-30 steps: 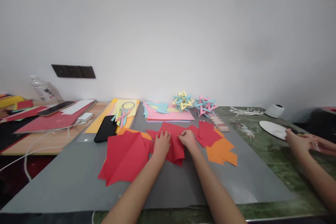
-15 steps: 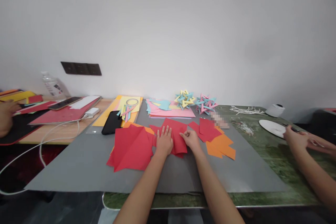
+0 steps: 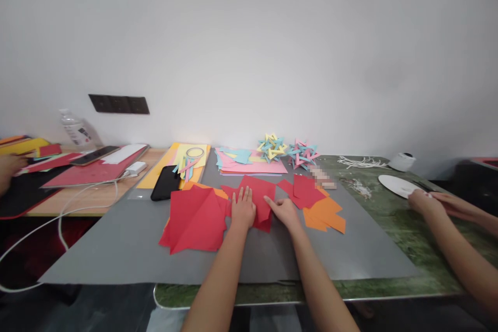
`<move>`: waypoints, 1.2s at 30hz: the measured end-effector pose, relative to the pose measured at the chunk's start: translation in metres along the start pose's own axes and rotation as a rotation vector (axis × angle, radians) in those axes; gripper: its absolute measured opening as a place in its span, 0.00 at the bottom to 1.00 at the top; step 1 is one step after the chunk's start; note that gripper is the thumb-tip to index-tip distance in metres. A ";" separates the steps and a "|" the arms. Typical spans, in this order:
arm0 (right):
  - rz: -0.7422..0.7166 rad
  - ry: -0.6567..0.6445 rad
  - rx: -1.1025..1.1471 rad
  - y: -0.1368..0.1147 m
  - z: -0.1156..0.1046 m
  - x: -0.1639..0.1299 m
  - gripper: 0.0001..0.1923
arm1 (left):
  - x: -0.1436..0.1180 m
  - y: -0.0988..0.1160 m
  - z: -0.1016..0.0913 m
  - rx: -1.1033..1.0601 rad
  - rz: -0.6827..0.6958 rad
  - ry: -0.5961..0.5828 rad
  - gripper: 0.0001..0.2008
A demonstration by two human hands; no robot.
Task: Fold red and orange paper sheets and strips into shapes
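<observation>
My left hand (image 3: 244, 210) lies flat with fingers stretched over a folded sheet of red paper (image 3: 260, 190), pressing it onto the grey mat. At the sheet's right edge is my right hand (image 3: 286, 211). Its thumb reaches out onto the paper, apart from the curled fingers; nothing shows gripped between them. The lower right part of the sheet is bent over. Left of my hands rests a pile of red paper (image 3: 198, 220) on orange paper. More red pieces (image 3: 307, 192) and orange pieces (image 3: 323, 213) lie to the right.
Two folded paper star balls (image 3: 272, 148) stand behind, beside pastel sheets (image 3: 252, 166). A black phone (image 3: 166, 182) and a tape roll (image 3: 195, 152) lie left. A co-worker's hands (image 3: 422, 202) work by a white plate (image 3: 397, 185); another person's hand (image 3: 10, 171) is far left.
My right thumb has moved slightly left onto the red sheet and parted from the fingers. The sheet's right edge is bent further over. My left hand stays put; the right co-worker's hands came closer together.
</observation>
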State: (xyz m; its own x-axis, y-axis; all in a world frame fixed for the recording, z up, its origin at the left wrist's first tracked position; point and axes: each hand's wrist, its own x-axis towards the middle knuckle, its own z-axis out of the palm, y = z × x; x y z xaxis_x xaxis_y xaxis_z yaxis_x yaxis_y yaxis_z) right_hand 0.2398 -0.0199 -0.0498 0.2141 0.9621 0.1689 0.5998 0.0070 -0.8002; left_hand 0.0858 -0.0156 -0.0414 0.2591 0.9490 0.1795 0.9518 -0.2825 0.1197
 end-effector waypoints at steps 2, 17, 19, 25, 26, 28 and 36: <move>-0.016 -0.039 0.011 0.001 0.000 -0.006 0.23 | 0.000 0.000 0.000 -0.005 -0.004 -0.009 0.26; -0.031 -0.040 -0.001 -0.002 -0.011 -0.029 0.22 | 0.001 -0.001 0.001 -0.027 0.000 -0.007 0.26; -0.039 -0.041 0.010 -0.001 -0.010 -0.032 0.21 | 0.001 0.000 0.001 -0.025 0.001 -0.014 0.26; -0.036 -0.040 0.046 0.003 -0.010 -0.033 0.21 | 0.001 0.000 -0.001 -0.035 -0.004 -0.023 0.26; -0.037 -0.039 0.056 0.004 -0.010 -0.033 0.22 | 0.001 0.000 -0.001 -0.036 -0.004 -0.023 0.26; -0.039 -0.037 0.078 0.004 -0.012 -0.034 0.22 | 0.002 0.000 -0.001 -0.039 -0.004 -0.023 0.26; -0.052 -0.018 0.069 -0.005 -0.012 -0.048 0.22 | 0.001 -0.001 -0.001 -0.038 0.003 -0.025 0.26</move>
State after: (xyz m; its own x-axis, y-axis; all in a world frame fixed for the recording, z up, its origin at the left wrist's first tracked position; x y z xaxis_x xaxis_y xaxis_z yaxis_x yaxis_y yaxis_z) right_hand 0.2358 -0.0698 -0.0467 0.1699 0.9646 0.2019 0.5552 0.0755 -0.8283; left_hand 0.0849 -0.0142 -0.0407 0.2661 0.9514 0.1550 0.9443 -0.2895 0.1564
